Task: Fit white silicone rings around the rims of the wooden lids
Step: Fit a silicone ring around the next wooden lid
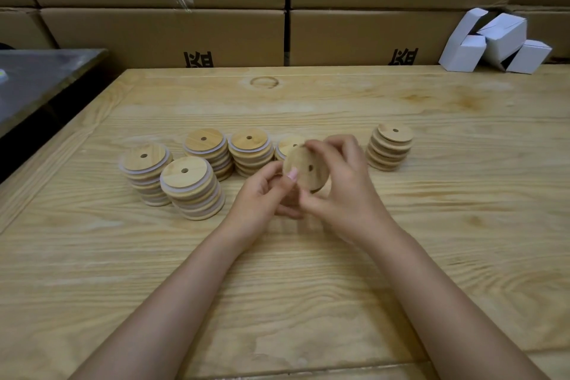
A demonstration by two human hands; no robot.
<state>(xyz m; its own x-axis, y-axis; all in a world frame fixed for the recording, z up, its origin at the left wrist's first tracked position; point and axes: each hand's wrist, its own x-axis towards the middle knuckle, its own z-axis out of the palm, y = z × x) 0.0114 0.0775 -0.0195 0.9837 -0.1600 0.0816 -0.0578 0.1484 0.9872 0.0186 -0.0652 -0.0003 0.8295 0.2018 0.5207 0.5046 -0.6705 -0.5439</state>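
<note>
Both hands hold one round wooden lid [303, 168] with a centre hole, tilted above the table. My right hand [342, 182] grips its right edge, fingers curled over the top and thumb below. My left hand [265, 191] pinches its left edge. No loose white ring shows on this lid; motion blur hides its rim. Several stacks of lids with white rings [191, 188] stand to the left. A stack of bare wooden lids [390, 146] stands to the right.
The work happens on a pale wooden table [308, 287]. Cardboard boxes [185, 37] form a wall behind it. White folded cartons [496, 43] lie at the back right. A dark grey surface [37, 80] sits beyond the table's left edge.
</note>
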